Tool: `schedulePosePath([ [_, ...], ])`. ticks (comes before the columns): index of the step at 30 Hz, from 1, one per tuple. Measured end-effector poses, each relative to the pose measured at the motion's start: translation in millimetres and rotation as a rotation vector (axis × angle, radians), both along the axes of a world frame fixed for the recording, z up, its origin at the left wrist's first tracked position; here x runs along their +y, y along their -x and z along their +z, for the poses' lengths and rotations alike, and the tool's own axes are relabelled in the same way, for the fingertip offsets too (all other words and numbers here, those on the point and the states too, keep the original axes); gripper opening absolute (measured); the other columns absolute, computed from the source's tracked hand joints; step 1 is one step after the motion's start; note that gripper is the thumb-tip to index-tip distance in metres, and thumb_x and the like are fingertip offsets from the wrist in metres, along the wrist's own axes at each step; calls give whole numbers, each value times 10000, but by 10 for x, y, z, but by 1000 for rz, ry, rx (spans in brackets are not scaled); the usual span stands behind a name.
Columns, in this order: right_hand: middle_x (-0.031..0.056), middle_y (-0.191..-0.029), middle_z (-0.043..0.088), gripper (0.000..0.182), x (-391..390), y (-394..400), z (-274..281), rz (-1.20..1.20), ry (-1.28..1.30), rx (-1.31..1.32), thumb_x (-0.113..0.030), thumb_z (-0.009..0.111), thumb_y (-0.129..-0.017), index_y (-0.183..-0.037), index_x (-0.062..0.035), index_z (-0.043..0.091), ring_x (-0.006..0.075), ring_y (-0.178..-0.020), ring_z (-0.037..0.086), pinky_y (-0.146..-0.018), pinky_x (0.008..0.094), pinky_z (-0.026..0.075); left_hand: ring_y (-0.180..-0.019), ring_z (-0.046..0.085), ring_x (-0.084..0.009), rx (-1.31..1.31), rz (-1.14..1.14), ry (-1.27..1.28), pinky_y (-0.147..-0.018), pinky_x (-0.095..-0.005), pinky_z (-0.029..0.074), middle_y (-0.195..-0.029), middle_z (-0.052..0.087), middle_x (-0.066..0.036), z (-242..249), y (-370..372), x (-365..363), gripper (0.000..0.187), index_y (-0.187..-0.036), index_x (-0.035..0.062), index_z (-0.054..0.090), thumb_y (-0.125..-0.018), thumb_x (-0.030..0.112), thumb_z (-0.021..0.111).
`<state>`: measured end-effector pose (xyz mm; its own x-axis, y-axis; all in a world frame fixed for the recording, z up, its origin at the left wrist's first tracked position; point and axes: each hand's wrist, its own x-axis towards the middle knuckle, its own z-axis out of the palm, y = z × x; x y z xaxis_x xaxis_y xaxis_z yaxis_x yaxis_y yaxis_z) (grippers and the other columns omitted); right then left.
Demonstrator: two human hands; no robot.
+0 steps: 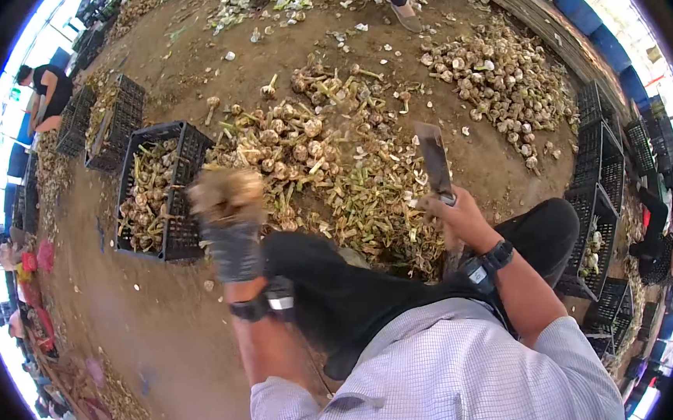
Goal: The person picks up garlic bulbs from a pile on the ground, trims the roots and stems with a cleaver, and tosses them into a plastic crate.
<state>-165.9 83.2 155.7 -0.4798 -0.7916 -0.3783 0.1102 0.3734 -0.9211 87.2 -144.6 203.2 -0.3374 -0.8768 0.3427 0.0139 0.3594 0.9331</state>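
Right now the left hand, in a dark grey glove, is closing its grip around a clump of garlic, fingers wrapped tight about the lower end so the pale, rooty mass is sticking up above the fist; the clump is blurred, so its exact shape is hard to tell. The right hand, bare, is gripping the handle of a cleaver, fist shut, with the flat blade pointing up and away, well apart from the clump. Both wrists are wearing dark bands, and the person's dark trousers and checked shirt are filling the lower view.

Judging from this, the trimming step is in hand: one bunch is held up and the blade is raised but not yet meeting it. The next move is probably calling for bringing stalk and blade together while keeping the gloved fingers clear of the edge.

Just beyond the hands a heap of cut stalks and bulbs is lying on the earth floor. A black plastic crate, partly filled with garlic, is standing just beside the left hand. Another pile of bulbs is sitting further off to the right, with stacked black crates along that side. Other people are working near the left edge, among more crates, and daylight is coming in around the rim.
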Motion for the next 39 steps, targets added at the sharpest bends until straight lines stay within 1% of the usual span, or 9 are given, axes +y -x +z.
schedulePosePath([
  [4, 31, -881, 644, 427, -158, -135, 251, 7, 136, -31, -340, 677, -845, -1085, -4, 567, 79, -689, 594, -575, 233, 456, -858, 563, -226, 4, -453, 74, -770, -325, 479, -924, 571, -73, -127, 899, 767, 383, -1121, 37, 546, -770, 79, 694],
  [8, 3, -868, 609, 428, -13, -51, 237, -1, 91, 98, -329, 677, -857, -1102, 3, 566, 63, -740, 542, -624, 239, 447, -882, 585, -285, -245, -389, 425, -790, -347, 484, -962, 588, -127, -492, 1139, 1169, 501, -1190, 20, 525, -746, 107, 741],
  [12, 24, -790, 610, 367, 117, -13, 131, -5, 2, 146, -305, 658, -871, -1069, 0, 609, 73, -700, 502, -628, 265, 437, -933, 602, -277, -64, -693, -466, -812, -368, 484, -1044, 611, -153, -793, 1163, 1313, 511, -1169, 7, 552, -735, 169, 769],
  [13, 32, -789, 612, 378, 118, -8, 182, 29, -35, 170, -315, 662, -870, -1060, 8, 611, 81, -706, 508, -636, 275, 440, -912, 620, -257, -299, -730, -318, -794, -361, 492, -1019, 634, -162, -929, 1129, 1262, 461, -1134, -2, 569, -752, 178, 754],
  [20, 147, -757, 520, 269, 335, 101, -7, 173, 108, 733, -240, 677, -781, -842, 1, 573, 336, -688, 521, -638, 437, 433, -863, 648, -252, -225, -705, -421, -771, -370, 503, -963, 672, -139, -1157, 1135, 1238, 366, -1077, 1, 597, -777, 170, 720],
  [26, 170, -808, 517, 255, 503, -21, 30, 250, 46, 789, -124, 683, -663, -832, 6, 542, 381, -794, 551, -661, 434, 444, -945, 629, -248, -430, -757, -207, -843, -376, 485, -1060, 664, -87, -1208, 1133, 1310, 393, -1109, 61, 606, -781, 239, 730],
  [27, 168, -805, 517, 258, 514, -29, 58, 260, 33, 798, -128, 685, -659, -826, 3, 538, 382, -785, 551, -654, 434, 445, -1025, 600, -247, -574, -693, 399, -891, -383, 456, -1106, 653, -59, -1246, 1162, 1271, 421, -1128, 95, 602, -792, 327, 705],
  [33, 168, -785, 511, 281, 503, -57, -17, 260, 30, 886, -146, 693, -636, -802, -7, 514, 386, -760, 549, -641, 442, 451, -1063, 580, -241, -516, -765, -169, -925, -375, 435, -1136, 642, -54, -1265, 1129, 1321, 459, -1159, 113, 590, -791, 371, 685],
  [39, 169, -785, 525, 277, 502, -56, -173, 281, -30, 870, -146, 691, -635, -807, -12, 520, 390, -763, 552, -651, 454, 454, -870, 663, -251, -499, -798, -193, -777, -366, 515, -962, 701, -89, -1171, 1085, 1222, 417, -1047, 64, 645, -712, 283, 763],
])
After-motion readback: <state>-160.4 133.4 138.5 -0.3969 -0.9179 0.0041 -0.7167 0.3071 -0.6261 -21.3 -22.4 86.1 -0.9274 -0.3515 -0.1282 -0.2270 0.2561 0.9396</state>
